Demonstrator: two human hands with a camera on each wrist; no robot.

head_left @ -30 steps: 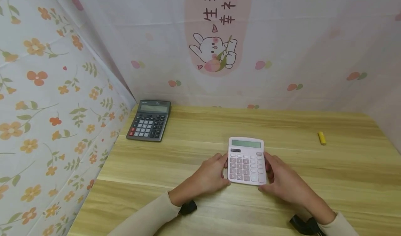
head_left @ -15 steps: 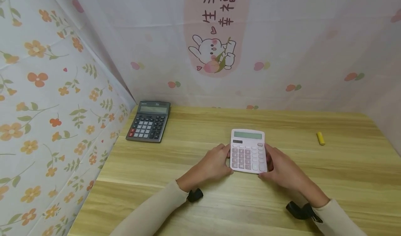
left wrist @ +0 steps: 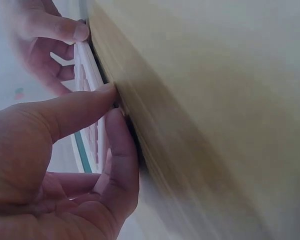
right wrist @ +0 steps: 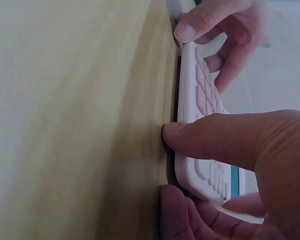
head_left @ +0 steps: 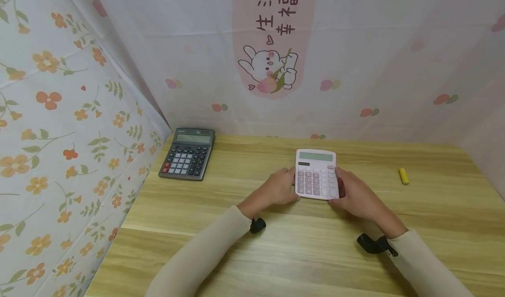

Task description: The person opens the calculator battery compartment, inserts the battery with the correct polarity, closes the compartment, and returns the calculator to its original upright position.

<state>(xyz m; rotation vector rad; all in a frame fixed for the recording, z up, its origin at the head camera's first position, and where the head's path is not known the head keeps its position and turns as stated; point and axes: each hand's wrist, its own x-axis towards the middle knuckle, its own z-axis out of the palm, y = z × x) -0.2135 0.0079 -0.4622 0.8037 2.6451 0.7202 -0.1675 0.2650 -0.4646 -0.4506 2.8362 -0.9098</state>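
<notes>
A pale pink calculator (head_left: 316, 174) with a green display lies near the middle of the table, its display toward the back wall. My left hand (head_left: 281, 186) grips its left side, the thumb at the near left corner. On the opposite side my right hand (head_left: 355, 194) holds the right edge, thumb at the near right corner and fingers bent along the side. In the right wrist view the calculator's front edge (right wrist: 189, 90) runs close over the wood between both thumbs. Parts of the fingers are hidden beside and under the body.
A dark grey calculator (head_left: 186, 154) with red keys lies at the table's back left corner. A small yellow cylinder (head_left: 403, 176) lies to the right. Printed cloth walls (head_left: 197, 69) border the wooden table (head_left: 244, 157) at the back and left.
Both hands have moved the pink calculator away from me toward the back wall and slightly right. The grey calculator and the yellow cylinder have stayed in place.
</notes>
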